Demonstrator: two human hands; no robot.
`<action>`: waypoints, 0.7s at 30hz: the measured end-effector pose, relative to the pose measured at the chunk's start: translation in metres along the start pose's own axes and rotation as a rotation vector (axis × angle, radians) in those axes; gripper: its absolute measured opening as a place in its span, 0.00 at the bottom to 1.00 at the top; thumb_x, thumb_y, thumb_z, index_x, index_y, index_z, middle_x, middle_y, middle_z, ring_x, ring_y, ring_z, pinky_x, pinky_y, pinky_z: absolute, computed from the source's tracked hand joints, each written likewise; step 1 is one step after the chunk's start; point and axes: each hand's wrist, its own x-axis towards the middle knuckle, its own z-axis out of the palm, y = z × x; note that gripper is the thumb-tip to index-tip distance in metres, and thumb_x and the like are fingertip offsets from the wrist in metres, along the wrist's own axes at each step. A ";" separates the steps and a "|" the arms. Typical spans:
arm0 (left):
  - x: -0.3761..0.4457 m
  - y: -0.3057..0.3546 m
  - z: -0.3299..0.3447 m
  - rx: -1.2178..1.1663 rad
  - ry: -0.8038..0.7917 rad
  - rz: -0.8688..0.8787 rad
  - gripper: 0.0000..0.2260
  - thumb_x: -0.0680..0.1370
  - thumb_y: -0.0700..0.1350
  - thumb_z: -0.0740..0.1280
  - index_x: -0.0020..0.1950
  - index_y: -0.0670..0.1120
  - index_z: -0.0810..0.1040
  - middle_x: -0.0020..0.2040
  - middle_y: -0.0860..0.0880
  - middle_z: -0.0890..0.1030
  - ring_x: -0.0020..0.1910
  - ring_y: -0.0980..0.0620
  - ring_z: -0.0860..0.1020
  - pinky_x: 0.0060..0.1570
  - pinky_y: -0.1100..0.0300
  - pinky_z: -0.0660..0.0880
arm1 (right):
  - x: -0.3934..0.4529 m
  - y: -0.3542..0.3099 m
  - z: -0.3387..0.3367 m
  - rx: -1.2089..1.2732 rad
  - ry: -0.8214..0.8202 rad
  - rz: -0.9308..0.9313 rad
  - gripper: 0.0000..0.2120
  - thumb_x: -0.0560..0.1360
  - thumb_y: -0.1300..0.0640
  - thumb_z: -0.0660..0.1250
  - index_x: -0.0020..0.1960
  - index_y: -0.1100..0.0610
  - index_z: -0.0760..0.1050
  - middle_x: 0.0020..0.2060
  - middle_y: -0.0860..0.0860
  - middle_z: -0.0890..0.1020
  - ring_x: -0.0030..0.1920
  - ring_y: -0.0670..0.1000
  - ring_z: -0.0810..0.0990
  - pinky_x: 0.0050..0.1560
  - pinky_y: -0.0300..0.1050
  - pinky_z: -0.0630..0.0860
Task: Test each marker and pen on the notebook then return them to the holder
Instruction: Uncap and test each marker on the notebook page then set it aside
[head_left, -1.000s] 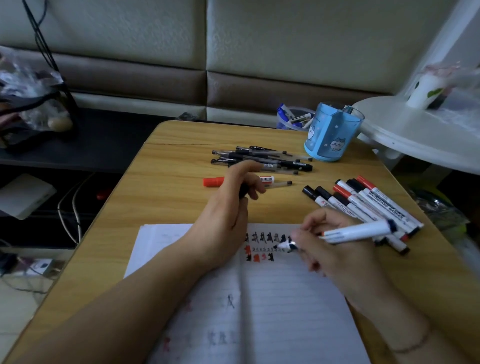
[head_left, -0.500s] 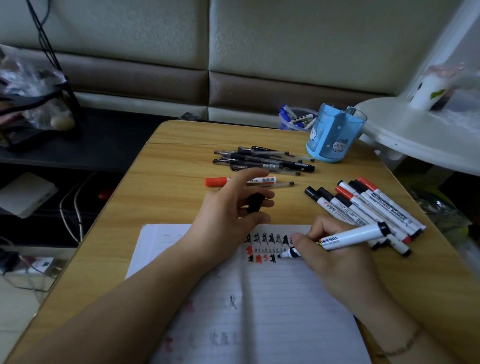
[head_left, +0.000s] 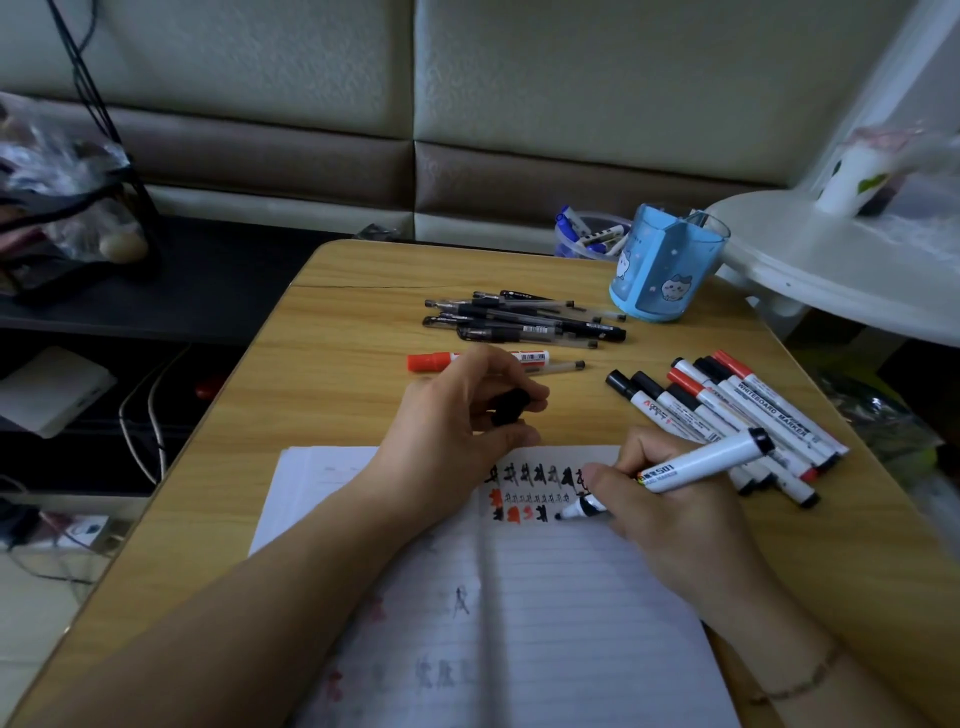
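Observation:
An open lined notebook lies at the table's near edge, with rows of black and red test marks near its top. My right hand grips an uncapped white marker, its black tip touching the page beside the marks. My left hand rests on the notebook's top edge and pinches the black marker cap. A blue pen holder stands at the far right of the table. Several capped whiteboard markers lie right of my hands. A pile of black pens lies behind.
A red-capped marker and a clear pen lie just beyond my left hand. A clear tub with blue pens sits behind the holder. A white round table overlaps the desk's right corner. A dark shelf stands left.
My right hand lowered the marker from above the page until its tip met the paper below the marks. My left hand drew back slightly, turning the black cap into view.

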 end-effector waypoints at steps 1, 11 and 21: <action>0.000 0.000 0.000 0.011 -0.002 0.000 0.16 0.69 0.33 0.76 0.51 0.46 0.76 0.51 0.52 0.84 0.52 0.61 0.82 0.52 0.64 0.79 | 0.000 0.000 0.000 -0.002 0.007 -0.003 0.16 0.73 0.61 0.71 0.30 0.59 0.68 0.23 0.59 0.70 0.24 0.51 0.66 0.25 0.45 0.63; 0.003 -0.009 -0.002 0.264 -0.020 0.204 0.14 0.71 0.36 0.75 0.55 0.47 0.84 0.47 0.58 0.83 0.45 0.62 0.81 0.44 0.67 0.78 | -0.002 -0.010 -0.007 0.352 -0.059 0.011 0.07 0.66 0.52 0.77 0.40 0.53 0.82 0.30 0.52 0.81 0.29 0.44 0.75 0.29 0.35 0.71; 0.003 -0.007 -0.002 0.250 -0.001 0.197 0.11 0.71 0.38 0.77 0.52 0.48 0.84 0.45 0.60 0.83 0.43 0.61 0.81 0.43 0.69 0.76 | 0.000 -0.010 -0.010 0.378 0.019 -0.014 0.10 0.65 0.48 0.65 0.42 0.52 0.80 0.36 0.61 0.82 0.28 0.52 0.70 0.30 0.44 0.69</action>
